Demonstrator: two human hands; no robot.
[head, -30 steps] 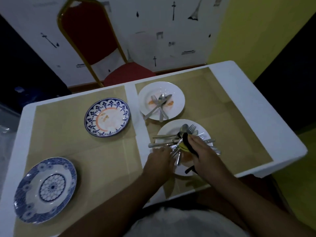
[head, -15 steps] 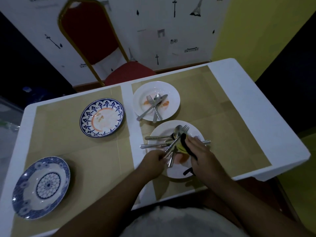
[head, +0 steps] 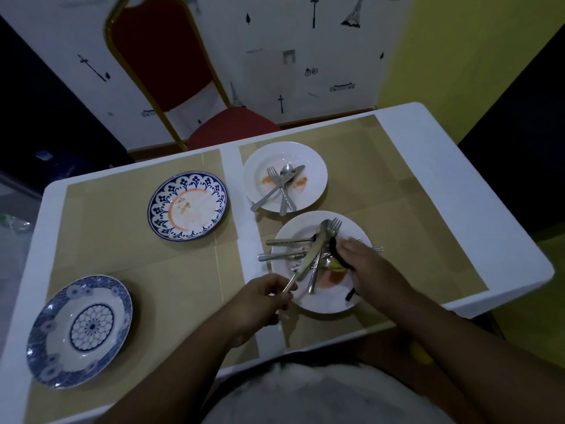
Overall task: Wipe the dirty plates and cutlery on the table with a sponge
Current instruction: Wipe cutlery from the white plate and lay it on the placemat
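Now my left hand point(head: 263, 296) has its grip clamped on the handle end of a knife point(head: 308, 255), whose blade slants up over the loose cutlery point(head: 284, 241) heaped on the near white plate point(head: 324, 302). My right hand point(head: 363, 264) has its grip curled around the yellow-and-black sponge point(head: 336, 261), low among that cutlery on the same plate. Farther along the surface point(head: 428, 166) sits a second white plate point(head: 316, 175), smeared orange and bearing three utensils point(head: 284, 188), with a stained blue-rimmed plate point(head: 188, 206) and a blue floral plate point(head: 79, 330) to my left.
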